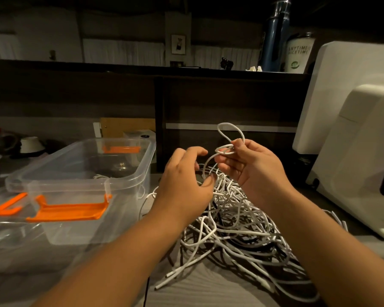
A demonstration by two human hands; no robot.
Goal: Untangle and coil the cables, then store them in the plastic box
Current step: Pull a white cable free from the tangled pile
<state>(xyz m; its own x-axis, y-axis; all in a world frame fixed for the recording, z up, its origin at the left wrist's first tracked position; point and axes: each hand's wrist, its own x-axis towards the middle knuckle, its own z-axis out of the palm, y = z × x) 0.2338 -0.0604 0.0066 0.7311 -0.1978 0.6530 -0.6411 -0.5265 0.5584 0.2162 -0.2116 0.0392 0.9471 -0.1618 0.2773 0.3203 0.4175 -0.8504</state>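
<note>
The right hand (253, 169), in the middle of the frame, pinches a white cable loop (230, 127) in its grip and holds it up. The left hand (182, 180) is just beside it with fingers curled. I cannot tell if its grip has a strand. Under both hands, a big pile of cables (237, 222) lies tangled on the table (208, 289). The clear plastic box (129, 173) with orange clips (69, 210) stands open at the left.

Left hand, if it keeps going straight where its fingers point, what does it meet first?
Probably the thin white cable hanging from the right hand, just beyond the fingers of the left hand; depth is unclear.
</note>
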